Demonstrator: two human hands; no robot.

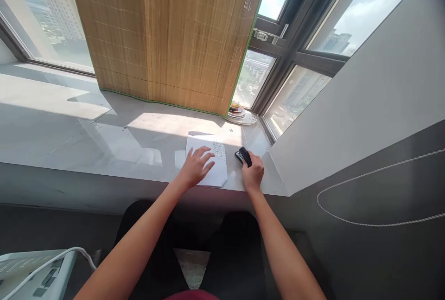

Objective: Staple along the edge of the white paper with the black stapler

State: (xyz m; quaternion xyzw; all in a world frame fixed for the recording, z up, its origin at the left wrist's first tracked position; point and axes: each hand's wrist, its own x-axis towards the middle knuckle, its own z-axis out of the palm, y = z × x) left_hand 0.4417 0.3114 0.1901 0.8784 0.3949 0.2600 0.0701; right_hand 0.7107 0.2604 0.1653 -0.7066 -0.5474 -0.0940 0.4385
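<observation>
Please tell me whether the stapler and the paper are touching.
Apart: the head view shows a strip of bare sill between the right edge of the paper and the stapler.

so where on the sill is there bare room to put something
The widest free patch of sill is left of the paper, between the blind and its front edge. A narrow gap shows between paper and stapler. It's crowded where the left hand is over the paper, the right hand holds the stapler, and plates sit in the back corner.

writing (219, 150) on the paper (216, 172) is too small to read.
</observation>
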